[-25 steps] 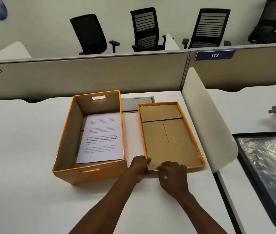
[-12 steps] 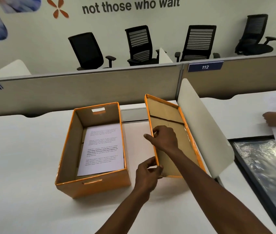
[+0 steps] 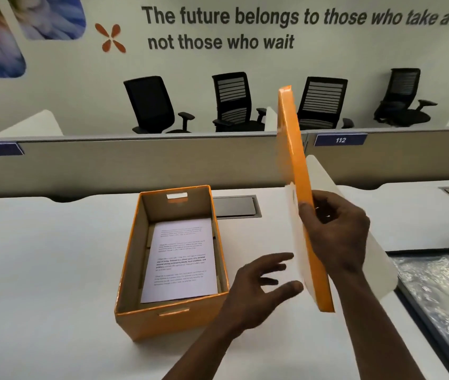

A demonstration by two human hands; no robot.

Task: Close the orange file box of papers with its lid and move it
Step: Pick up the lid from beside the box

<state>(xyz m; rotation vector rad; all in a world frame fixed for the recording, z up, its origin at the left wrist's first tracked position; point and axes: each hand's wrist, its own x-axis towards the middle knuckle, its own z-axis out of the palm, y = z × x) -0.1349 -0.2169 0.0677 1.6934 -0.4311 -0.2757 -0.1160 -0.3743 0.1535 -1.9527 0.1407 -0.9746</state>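
The orange file box (image 3: pixel 160 322) stands open on the white desk, with printed papers (image 3: pixel 182 261) lying flat inside. To its right the orange lid (image 3: pixel 294 174) is held on edge, nearly upright, above the desk. My right hand (image 3: pixel 335 234) grips the lid at its lower half, fingers wrapped over the near edge. My left hand (image 3: pixel 259 286) hovers between box and lid with fingers spread, holding nothing and just short of the lid's lower end.
A white curved divider (image 3: pixel 355 229) stands right behind the lid. A grey cable hatch (image 3: pixel 235 207) sits in the white desk (image 3: pixel 39 270) behind the box. A beige partition (image 3: pixel 135 163) closes the far edge. Plastic-covered sheeting (image 3: pixel 437 297) lies on the neighbouring desk.
The lid has been lifted off the desk and tipped from flat to nearly upright. My left hand has let go of its corner and opened; my right hand holds it alone.
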